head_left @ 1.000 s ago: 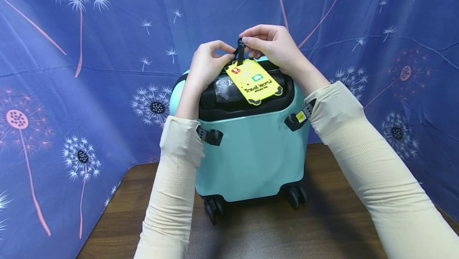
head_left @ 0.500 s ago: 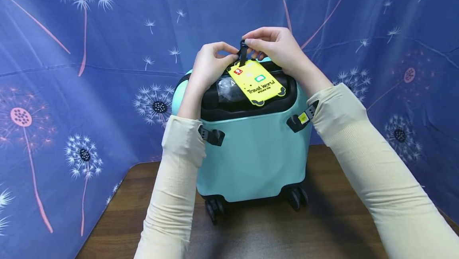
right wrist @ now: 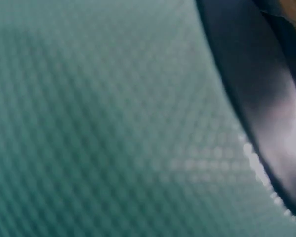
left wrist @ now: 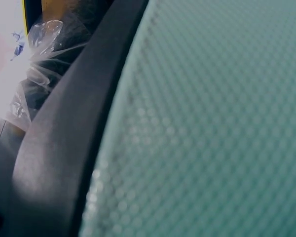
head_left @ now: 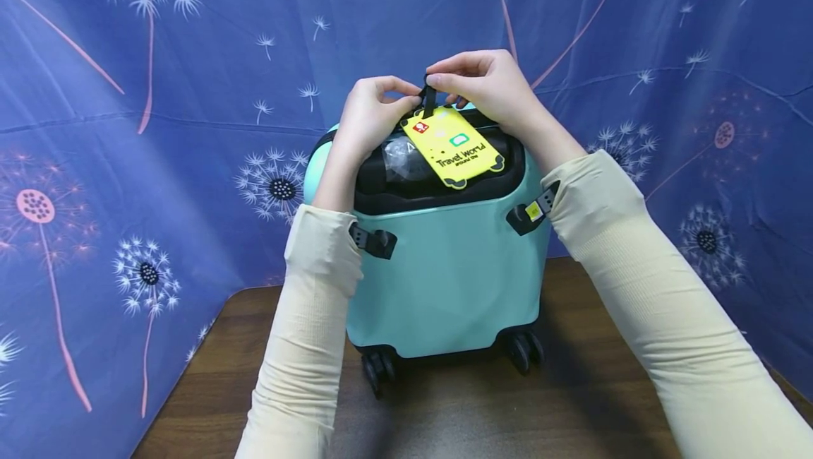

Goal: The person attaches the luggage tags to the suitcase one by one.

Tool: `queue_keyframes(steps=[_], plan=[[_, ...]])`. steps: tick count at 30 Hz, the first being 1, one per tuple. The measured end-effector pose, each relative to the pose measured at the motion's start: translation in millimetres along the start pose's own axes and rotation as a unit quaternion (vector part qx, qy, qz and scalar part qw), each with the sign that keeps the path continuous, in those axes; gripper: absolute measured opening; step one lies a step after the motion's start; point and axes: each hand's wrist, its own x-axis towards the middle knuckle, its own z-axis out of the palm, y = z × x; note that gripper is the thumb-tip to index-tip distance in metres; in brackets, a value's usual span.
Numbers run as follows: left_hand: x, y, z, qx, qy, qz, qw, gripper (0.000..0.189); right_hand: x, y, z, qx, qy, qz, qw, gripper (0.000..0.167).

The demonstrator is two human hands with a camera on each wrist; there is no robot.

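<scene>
Pinching the thin black strap (head_left: 428,97) of a yellow rubber luggage tag (head_left: 453,146) printed "Travel World", our two hands meet over the far top edge of a small turquoise hard-shell suitcase (head_left: 447,275). Our left hand (head_left: 370,115) has its fingers curled at the strap's left side, thumb and forefinger closed on it; our right hand (head_left: 489,89) grips the strap's upper loop from the right with its fingertips. The tag lies flat on the suitcase's black top panel (head_left: 438,191), tilted, its strap end toward the far side. Just left of the tag, under our left hand, sits a piece of crinkled clear plastic wrap (head_left: 399,158). The suitcase stands upright on black wheels (head_left: 380,368) on a dark brown wooden table (head_left: 483,416). Behind and on both sides hangs a blue cloth printed with dandelions (head_left: 159,92). Both wrist views show only the blurred turquoise shell (left wrist: 212,128) and its black rim (right wrist: 246,74) at close range.
</scene>
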Motion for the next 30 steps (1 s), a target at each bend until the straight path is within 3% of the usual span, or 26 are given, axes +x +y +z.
queue_keyframes(steps=[8, 17, 30], plan=[[0.2, -1.2, -1.3, 0.001, -0.003, 0.004, 1.0000, 0.023, -0.1, -1.3, 2.3, -0.060, 0.011, -0.016, 0.9980, 0.031], [1.9, -2.0, 0.3, 0.016, -0.010, 0.003, 0.9998, 0.026, 0.2, -0.6, 2.9, -0.158, 0.015, -0.052, 0.9860, 0.032], [2.2, -3.4, -0.6, -0.011, -0.020, -0.002, 0.9997, 0.026, 0.4, -0.6, 1.1, -0.126, -0.024, -0.009, 0.9917, 0.038]])
